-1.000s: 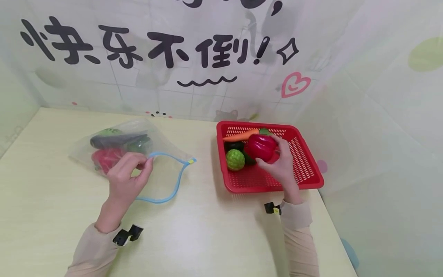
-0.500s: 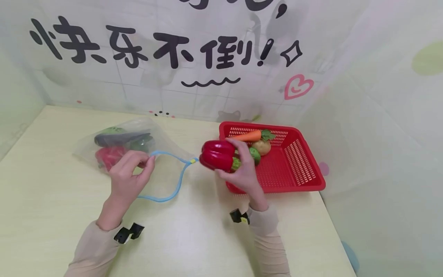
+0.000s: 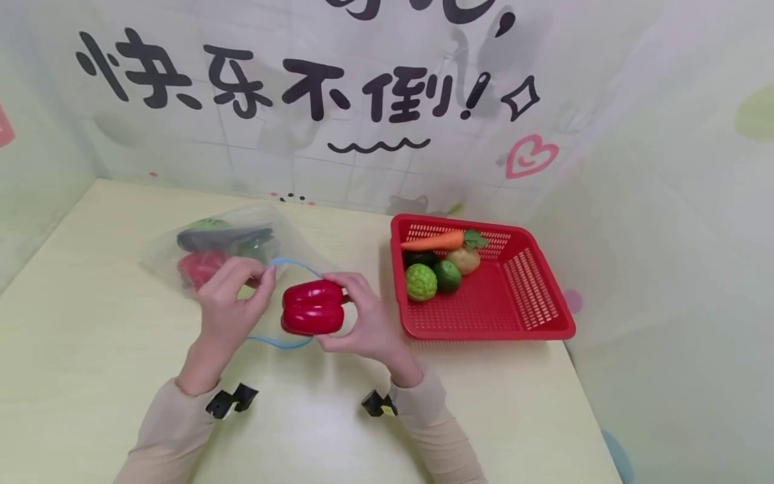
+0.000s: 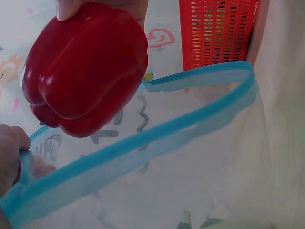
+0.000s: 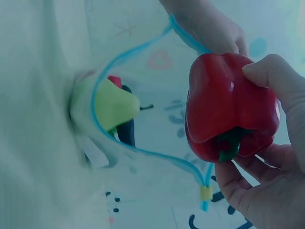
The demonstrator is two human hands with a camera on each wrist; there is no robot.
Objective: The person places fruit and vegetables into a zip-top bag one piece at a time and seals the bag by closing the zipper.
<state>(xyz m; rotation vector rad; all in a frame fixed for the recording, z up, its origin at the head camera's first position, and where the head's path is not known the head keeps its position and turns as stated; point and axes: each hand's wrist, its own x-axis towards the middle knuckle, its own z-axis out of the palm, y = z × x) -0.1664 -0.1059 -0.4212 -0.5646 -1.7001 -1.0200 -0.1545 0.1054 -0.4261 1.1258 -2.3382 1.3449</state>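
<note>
A glossy red bell pepper [image 3: 312, 308] is held in my right hand [image 3: 370, 329], thumb on one side and fingers on the other. In the head view it hangs over the mouth of a clear zip bag [image 3: 296, 245]. My left hand [image 3: 232, 299] pinches the bag's blue zip rim [image 4: 143, 138], which stands open in a loop. Inside the bag lie a red vegetable [image 3: 202, 267], a long dark eggplant [image 3: 220, 238] and green items; the right wrist view shows a pale green pear [image 5: 114, 105] there. A yellow slider [image 5: 206, 193] sits at the rim's corner.
Right of my hands stands a red plastic basket [image 3: 484, 334]. It contains a carrot [image 3: 435, 242], a bumpy green fruit [image 3: 420, 282], a green cucumber-like piece [image 3: 447, 276], a potato [image 3: 464, 260] and a dark item [image 3: 420, 258]. A printed sheet [image 3: 290, 161] hangs behind the table.
My right hand has lifted the bell pepper out of the basket and carried it left to the bag's mouth. My left hand keeps its pinch on the rim.
</note>
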